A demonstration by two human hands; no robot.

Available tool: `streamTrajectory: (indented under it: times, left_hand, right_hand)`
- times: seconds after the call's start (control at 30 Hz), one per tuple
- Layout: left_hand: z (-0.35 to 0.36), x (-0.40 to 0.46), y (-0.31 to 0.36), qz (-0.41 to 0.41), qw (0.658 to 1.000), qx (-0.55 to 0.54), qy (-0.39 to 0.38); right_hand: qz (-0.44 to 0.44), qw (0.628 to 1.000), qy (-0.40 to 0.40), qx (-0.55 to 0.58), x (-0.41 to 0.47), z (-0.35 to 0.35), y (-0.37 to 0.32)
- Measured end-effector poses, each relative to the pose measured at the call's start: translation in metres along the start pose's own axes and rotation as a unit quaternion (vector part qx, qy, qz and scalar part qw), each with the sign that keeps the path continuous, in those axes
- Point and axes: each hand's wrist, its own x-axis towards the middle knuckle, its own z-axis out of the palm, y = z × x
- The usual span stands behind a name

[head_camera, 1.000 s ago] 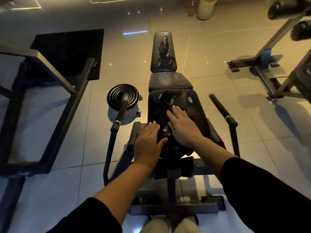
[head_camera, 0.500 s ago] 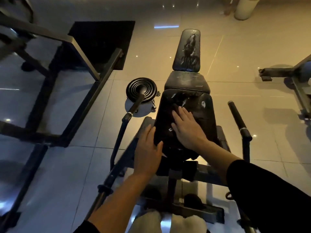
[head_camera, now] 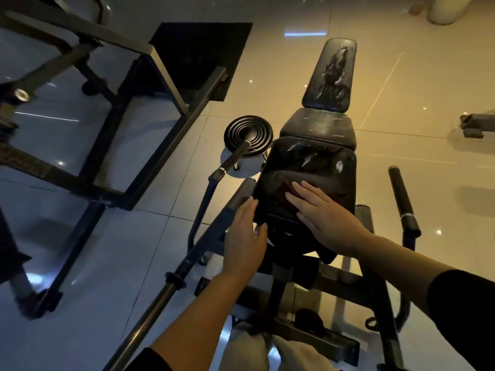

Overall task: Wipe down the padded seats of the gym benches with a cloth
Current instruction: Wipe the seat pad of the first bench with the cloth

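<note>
Your right hand lies flat, fingers straight, pressing a dark cloth onto the nearest pad of the bench. Your left hand rests open against that pad's left edge, steadying it. Judging by the streaks, this pad is part wiped; the middle seat and the upright backrest beyond it look smeared and probably remain to do. Left of the pad sits a ribbed weight plate and a dark metal frame; the tiled floor is glossy, the room dim.
</note>
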Motion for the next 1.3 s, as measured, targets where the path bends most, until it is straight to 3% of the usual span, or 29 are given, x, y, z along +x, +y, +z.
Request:
streamTrajectory:
  times: [0.1, 0.3, 0.5, 0.67, 0.83, 1.07, 1.3]
  left_hand:
    - [0.000, 0.000, 0.001, -0.006, 1.000, -0.004, -0.010]
    - [-0.002, -0.001, -0.005, -0.045, 0.997, -0.031, 0.054]
    - [-0.004, -0.014, -0.006, -0.012, 0.999, -0.020, 0.029]
    - [-0.002, -0.016, -0.004, 0.005, 1.000, -0.009, 0.007]
    - [-0.001, -0.015, -0.007, 0.016, 1.000, 0.007, 0.000]
    - [0.005, -0.016, -0.002, 0.038, 0.999, 0.020, 0.022]
    - [0.016, -0.015, 0.006, 0.076, 0.995, 0.061, 0.019]
  right_hand:
    - [0.013, 1.000, 0.023, -0.017, 0.012, 0.008, -0.016]
    - [-0.079, 0.996, 0.021, -0.046, 0.057, 0.012, -0.063]
    - [-0.103, 0.994, -0.002, -0.034, 0.037, 0.009, -0.044]
    - [-0.054, 0.996, -0.052, -0.047, -0.016, -0.002, 0.000]
    - [-0.016, 0.999, -0.033, -0.033, -0.024, -0.002, -0.002]
    - [-0.046, 0.999, 0.003, -0.017, 0.034, 0.005, -0.037]
    - [-0.024, 0.999, -0.025, -0.007, -0.012, 0.001, -0.007]
